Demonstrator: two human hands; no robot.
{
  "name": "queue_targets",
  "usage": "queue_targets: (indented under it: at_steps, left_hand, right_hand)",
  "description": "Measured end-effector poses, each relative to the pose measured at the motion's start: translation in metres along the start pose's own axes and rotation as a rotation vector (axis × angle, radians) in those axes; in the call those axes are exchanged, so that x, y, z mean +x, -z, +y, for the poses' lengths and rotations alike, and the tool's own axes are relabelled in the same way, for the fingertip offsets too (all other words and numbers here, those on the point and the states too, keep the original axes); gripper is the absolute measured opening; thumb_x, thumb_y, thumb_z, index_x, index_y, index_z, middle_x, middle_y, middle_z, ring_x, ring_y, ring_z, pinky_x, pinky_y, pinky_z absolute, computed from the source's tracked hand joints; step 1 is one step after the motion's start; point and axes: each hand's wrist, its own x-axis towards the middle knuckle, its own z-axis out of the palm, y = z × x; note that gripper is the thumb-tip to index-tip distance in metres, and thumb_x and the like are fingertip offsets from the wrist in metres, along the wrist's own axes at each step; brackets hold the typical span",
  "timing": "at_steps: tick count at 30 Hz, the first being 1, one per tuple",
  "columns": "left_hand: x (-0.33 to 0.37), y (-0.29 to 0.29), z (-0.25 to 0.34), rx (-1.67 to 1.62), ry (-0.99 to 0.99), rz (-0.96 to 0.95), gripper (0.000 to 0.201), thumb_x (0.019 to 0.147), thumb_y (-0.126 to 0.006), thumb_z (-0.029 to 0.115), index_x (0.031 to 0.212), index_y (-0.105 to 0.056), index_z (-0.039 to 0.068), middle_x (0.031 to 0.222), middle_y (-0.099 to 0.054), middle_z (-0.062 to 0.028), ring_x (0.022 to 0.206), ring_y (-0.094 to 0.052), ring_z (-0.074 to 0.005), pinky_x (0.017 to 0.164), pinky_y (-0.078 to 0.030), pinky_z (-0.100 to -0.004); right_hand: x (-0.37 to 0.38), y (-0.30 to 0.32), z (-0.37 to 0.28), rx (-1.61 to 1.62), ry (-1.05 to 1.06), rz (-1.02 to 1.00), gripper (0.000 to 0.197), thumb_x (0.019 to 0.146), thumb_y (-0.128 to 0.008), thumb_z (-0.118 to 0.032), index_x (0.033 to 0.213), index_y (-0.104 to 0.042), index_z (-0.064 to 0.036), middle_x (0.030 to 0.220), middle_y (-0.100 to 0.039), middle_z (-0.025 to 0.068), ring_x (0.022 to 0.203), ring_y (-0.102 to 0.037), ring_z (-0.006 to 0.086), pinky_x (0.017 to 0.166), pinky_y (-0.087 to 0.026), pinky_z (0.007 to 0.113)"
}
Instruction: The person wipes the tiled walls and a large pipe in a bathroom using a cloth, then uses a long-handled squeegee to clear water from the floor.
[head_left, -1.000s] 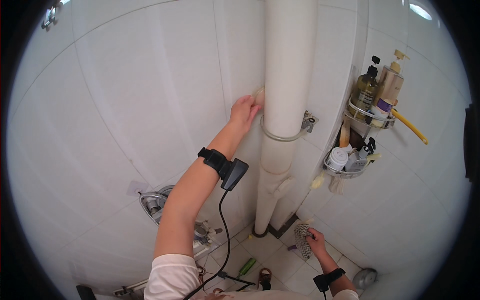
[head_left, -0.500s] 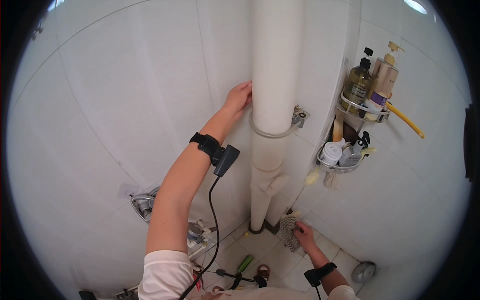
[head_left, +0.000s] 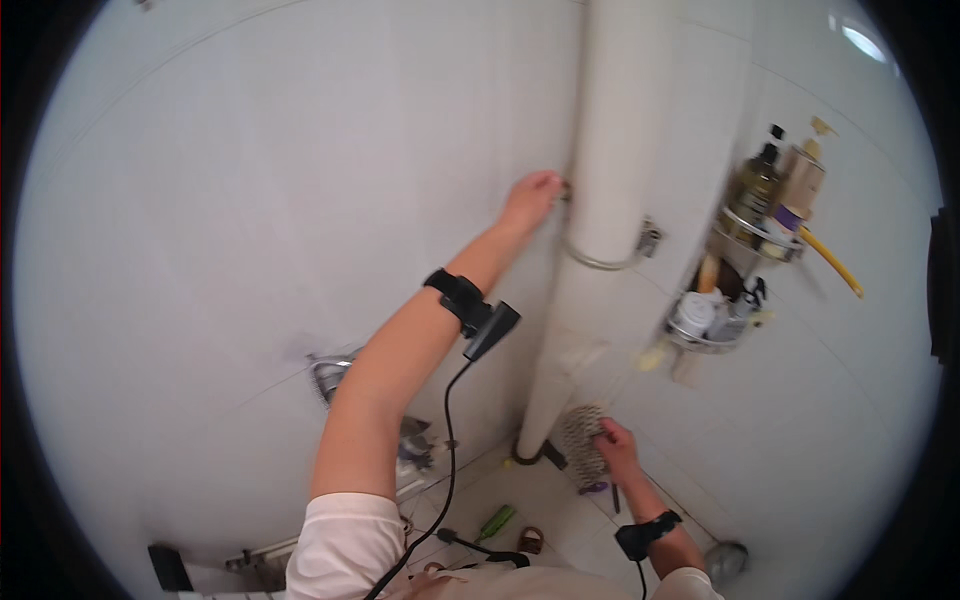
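Observation:
My left hand is raised to the left side of a thick white pipe. Its fingers are pinched together, with a small dark bit at the fingertips that is too small to name. Low on the right, my right hand grips the edge of a grey-and-white patterned cloth, which hangs near the pipe's foot. Motion blurs both the cloth and the fingers on it. A metal clamp with a ring holds the pipe to the wall, just below my left hand's height.
On the right wall, a two-tier corner rack carries pump bottles, jars and a yellow-handled tool. Shower fittings stick out at the lower left, behind my left arm. A green object and a purple one lie on the tiled floor.
The view has shifted, so the pipe and rack appear farther right. My left hand has come slightly away from behind the pipe, showing its fingertips. The right hand still has the cloth.

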Motion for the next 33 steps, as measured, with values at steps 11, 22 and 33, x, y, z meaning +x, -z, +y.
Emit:
queue_targets:
  at_steps: [11, 22, 33]
  left_hand:
    - [-0.26, 0.121, 0.071, 0.415, -0.557, 0.102, 0.035, 0.091, -0.054, 0.014, 0.123, -0.052, 0.0, 0.121, -0.057, -0.0109, 0.111, -0.054, -0.0171, 0.093, -0.043, -0.0295]
    - [-0.454, 0.284, 0.014, 0.224, -0.373, 0.788, 0.024, 0.093, -0.048, 0.005, 0.112, -0.056, -0.006, 0.104, -0.064, -0.015, 0.099, -0.061, -0.0194, 0.09, -0.046, -0.0299]
    - [-0.485, 0.314, 0.025, 0.363, -0.425, 0.758, 0.024, 0.091, -0.047, 0.001, 0.113, -0.056, -0.007, 0.103, -0.064, -0.0153, 0.098, -0.061, -0.0198, 0.09, -0.045, -0.0302]
  right_hand:
    - [0.092, -0.109, -0.311, 0.208, 0.903, 0.204, 0.051, 0.089, -0.055, -0.011, 0.132, -0.037, 0.0095, 0.136, -0.041, 0.0184, 0.127, -0.039, 0.024, 0.106, -0.028, 0.034]
    - [0.056, -0.396, -0.396, -0.235, 1.504, 0.335, 0.062, 0.081, -0.058, -0.028, 0.139, -0.038, -0.021, 0.15, -0.022, 0.0117, 0.138, -0.017, 0.0361, 0.107, -0.01, 0.059]
    - [-0.042, -0.49, -0.197, -0.286, 1.228, -0.098, 0.032, 0.079, -0.063, -0.019, 0.108, -0.058, -0.006, 0.119, -0.05, 0.0168, 0.118, -0.04, 0.0377, 0.102, -0.021, 0.06]
